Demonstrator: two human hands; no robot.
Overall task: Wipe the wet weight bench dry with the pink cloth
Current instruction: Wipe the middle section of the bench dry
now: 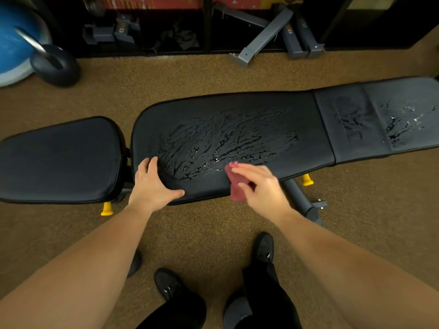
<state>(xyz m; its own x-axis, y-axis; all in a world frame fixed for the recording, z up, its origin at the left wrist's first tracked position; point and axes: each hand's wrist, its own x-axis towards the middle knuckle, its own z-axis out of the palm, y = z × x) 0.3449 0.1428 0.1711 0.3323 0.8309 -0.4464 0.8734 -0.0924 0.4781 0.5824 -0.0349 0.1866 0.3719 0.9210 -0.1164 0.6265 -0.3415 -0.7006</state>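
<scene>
No brand or writing can be read anywhere here; a faint stamped mark on the right-hand panel of the bench (237, 110) is too dim to make out.

Your left hand (152, 184) lies flat on the near left corner of the long back pad, fingers straight and spread, thumb stretched out along the front edge. It holds nothing and only presses on the black vinyl.

Your right hand (259, 186) pinches the pink cloth (236, 186) between thumb and curled fingers. The cloth hangs down from your fingers over the front edge of the same pad, just right of the middle; its upper corner sits at the near rim of the wet patch (225, 143). Whether the cloth touches the pad cannot be told.

Your two hands are well apart, with the near part of the wet patch between them.

The water beads across the middle of the back pad, and a second wet area (403, 122) shows on the far right section. The separate seat pad (59, 160) to the left looks dry.
</scene>
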